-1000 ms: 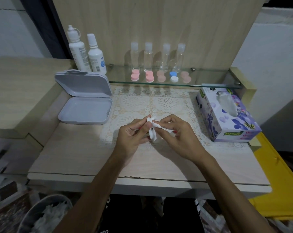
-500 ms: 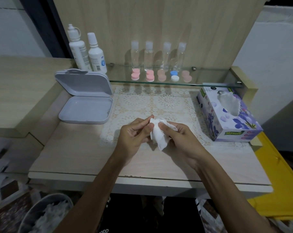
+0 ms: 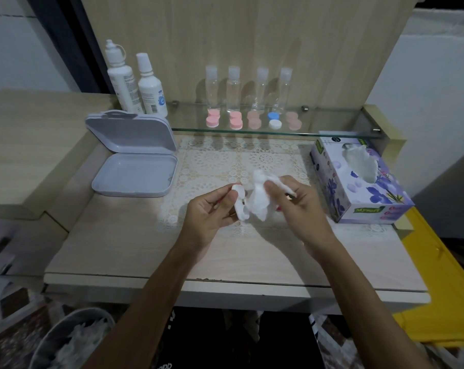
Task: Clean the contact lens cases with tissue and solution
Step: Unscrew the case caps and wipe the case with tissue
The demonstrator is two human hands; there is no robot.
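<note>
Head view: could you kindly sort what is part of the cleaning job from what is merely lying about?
In use:
- white lens case in left hand
- tissue in right hand
- solution bottles
- tissue box
- lens cases on glass shelf

Lying about:
- open grey box
- four clear bottles
- bin

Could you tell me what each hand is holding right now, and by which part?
Left hand pinches the white lens case at its left edge; right hand grips the crumpled tissue near its top.

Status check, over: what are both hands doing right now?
Left hand grips white lens case. Right hand pinches tissue against it. Nothing in the way.
</note>
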